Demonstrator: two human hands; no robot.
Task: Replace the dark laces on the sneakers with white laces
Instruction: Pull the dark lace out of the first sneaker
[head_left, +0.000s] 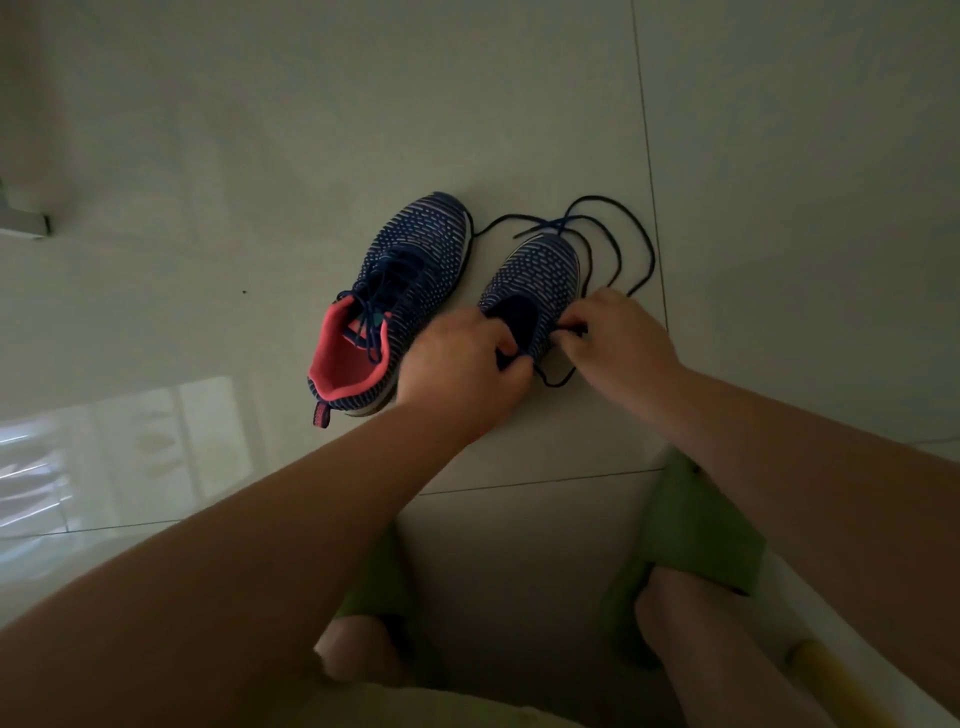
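Floor tiles (779, 156) first, both sneakers side by side: left sneaker (400, 291) fully laced in dark, right sneaker (540, 280) nearly stripped, dark lace (618, 244) looped loose past its toe. Left hand (462, 364) pinching lace at the eyelets, right hand (618, 332) curled on the other strand; best to ease each end out straight, one eyelet at a time, no yanking. No white laces visible, no readable brand or writing.
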